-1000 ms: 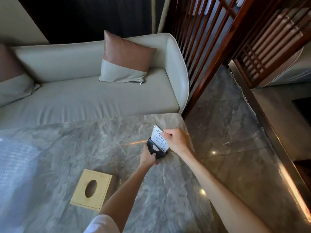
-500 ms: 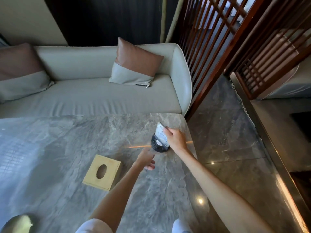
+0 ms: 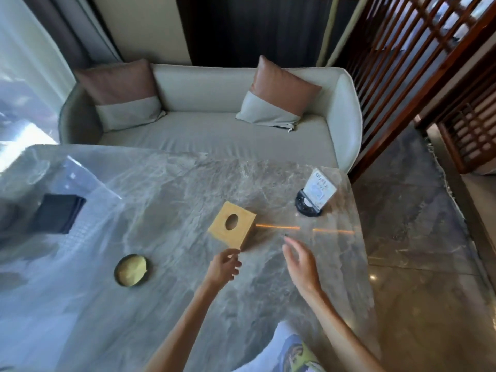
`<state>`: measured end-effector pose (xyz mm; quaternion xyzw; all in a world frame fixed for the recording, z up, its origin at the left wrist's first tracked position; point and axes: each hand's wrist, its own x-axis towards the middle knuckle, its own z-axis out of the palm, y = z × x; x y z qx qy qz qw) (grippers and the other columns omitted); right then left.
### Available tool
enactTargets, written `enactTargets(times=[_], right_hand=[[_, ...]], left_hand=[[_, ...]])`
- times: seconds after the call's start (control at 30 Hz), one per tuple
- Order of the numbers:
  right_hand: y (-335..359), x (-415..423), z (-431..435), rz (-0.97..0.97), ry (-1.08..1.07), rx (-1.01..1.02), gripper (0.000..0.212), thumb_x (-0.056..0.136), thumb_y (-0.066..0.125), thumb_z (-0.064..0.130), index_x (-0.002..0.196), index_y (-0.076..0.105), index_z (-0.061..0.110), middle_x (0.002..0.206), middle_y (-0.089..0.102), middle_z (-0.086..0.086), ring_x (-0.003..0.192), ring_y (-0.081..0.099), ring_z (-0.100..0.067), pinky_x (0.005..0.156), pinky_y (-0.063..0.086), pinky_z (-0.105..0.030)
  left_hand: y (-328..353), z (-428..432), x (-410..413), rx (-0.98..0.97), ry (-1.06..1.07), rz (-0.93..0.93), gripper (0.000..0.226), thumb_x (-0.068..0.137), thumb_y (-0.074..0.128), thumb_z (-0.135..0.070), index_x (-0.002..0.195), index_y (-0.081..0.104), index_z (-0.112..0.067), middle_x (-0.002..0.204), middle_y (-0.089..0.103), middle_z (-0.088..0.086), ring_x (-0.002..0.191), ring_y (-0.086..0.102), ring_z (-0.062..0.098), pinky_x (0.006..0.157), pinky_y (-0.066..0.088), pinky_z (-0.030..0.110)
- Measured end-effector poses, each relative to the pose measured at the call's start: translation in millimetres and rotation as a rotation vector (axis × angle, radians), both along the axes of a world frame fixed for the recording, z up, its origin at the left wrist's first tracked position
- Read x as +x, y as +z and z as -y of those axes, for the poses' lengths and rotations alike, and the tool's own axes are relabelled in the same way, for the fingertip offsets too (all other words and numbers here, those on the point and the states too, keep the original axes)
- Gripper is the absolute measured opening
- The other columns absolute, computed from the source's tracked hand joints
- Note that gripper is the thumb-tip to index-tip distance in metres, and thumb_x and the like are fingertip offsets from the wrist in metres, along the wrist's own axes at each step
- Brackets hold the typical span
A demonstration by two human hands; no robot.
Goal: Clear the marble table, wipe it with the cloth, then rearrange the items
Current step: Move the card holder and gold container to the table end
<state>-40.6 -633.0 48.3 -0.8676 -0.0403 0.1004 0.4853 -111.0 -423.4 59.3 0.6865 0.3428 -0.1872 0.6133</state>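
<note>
**Change.** Card stand [image 3: 315, 196]: held in both hands a second ago, under the right hand alone half a second ago, now released and standing free near the far right corner of the marble bench [image 3: 166, 183]. Both hands have drawn back toward the person.

**Bearing on task.** Judged as rearranging: the stand looks placed, and the tissue box is probably next.

**Left hand** [image 3: 222, 267]: fingers [image 3: 233, 257] loosely curled and holding nothing, just beside the near corner of the tissue box [image 3: 244, 224]; contact cannot be told.

**Right hand** [image 3: 302, 263]: fingers [image 3: 291, 244] spread and relaxed over bare marble, empty.

**Materials and shapes.**
- Bench: grey veined marble, polished, with bright reflections.
- Card stand: round black base, upright white printed card leaning back.
- Tissue box: pale wood, square, oval slot in the top, set cornerwise mid-bench.
- Dish [image 3: 131, 269]: small, round, dark rim, yellow inside, left of the hands.
- Dark folded item [image 3: 57, 217]: flat, rectangular, far left; possibly the cloth.
- Sofa [image 3: 214, 135]: smooth pale upholstery, behind the bench.
</note>
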Motion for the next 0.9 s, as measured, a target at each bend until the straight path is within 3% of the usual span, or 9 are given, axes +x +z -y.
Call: enactTargets(times=[0.13,0.23,0.47,0.67,0.83,0.9], right_hand=[[-8,-72,-46,-0.199,0.107,0.046,0.029,0.096,0.055,0.025,0.122,0.064,0.014,0.123,0.065,0.004,0.116,0.059,-0.009,0.103,0.045,-0.027],[-6,-112,-87,-0.329,0.129,0.132,0.029,0.096,0.057,0.022,0.122,0.064,0.014,0.125,0.064,0.003,0.119,0.059,-0.009,0.095,0.042,-0.008],[-1,-166,-154,-0.418,0.137,0.203,0.031,0.097,0.053,0.021,0.126,0.061,0.01,0.124,0.061,0.003,0.119,0.055,-0.006,0.087,0.039,0.003],[2,-174,-161,-0.393,0.17,0.194,0.03,0.097,0.053,0.015,0.124,0.061,0.007,0.127,0.062,-0.004,0.117,0.056,-0.01,0.088,0.041,-0.001],[-2,-153,-145,-0.405,0.217,0.158,0.028,0.097,0.053,0.017,0.122,0.062,0.007,0.127,0.064,-0.008,0.115,0.059,-0.013,0.092,0.046,-0.015],[-5,-146,-142,-0.421,0.199,0.145,0.028,0.098,0.052,0.017,0.122,0.061,0.008,0.127,0.063,-0.011,0.117,0.059,-0.021,0.098,0.046,-0.029]], left_hand=[[11,-22,-58,-0.027,0.016,-0.015,0.026,0.099,0.04,-0.009,0.116,0.059,-0.012,0.083,0.059,0.008,0.06,0.053,0.015,0.053,0.039,0.023],[14,-51,-100,-0.044,0.032,-0.026,0.025,0.098,0.041,-0.013,0.117,0.059,-0.012,0.08,0.06,0.005,0.058,0.053,0.015,0.053,0.039,0.024],[23,-132,-169,-0.039,0.13,-0.038,0.016,0.1,0.041,-0.013,0.105,0.055,-0.012,0.081,0.056,0.012,0.055,0.047,0.015,0.048,0.036,0.02],[25,-165,-187,0.009,0.199,-0.017,0.015,0.1,0.04,-0.012,0.099,0.055,-0.012,0.081,0.057,0.009,0.057,0.048,0.015,0.051,0.035,0.023],[28,-164,-192,0.026,0.235,-0.009,0.015,0.1,0.04,-0.014,0.105,0.055,-0.013,0.083,0.059,0.008,0.058,0.051,0.015,0.052,0.037,0.024],[32,-169,-194,0.037,0.235,-0.029,0.016,0.1,0.041,-0.016,0.107,0.055,-0.015,0.089,0.059,0.01,0.061,0.051,0.015,0.054,0.038,0.024]])
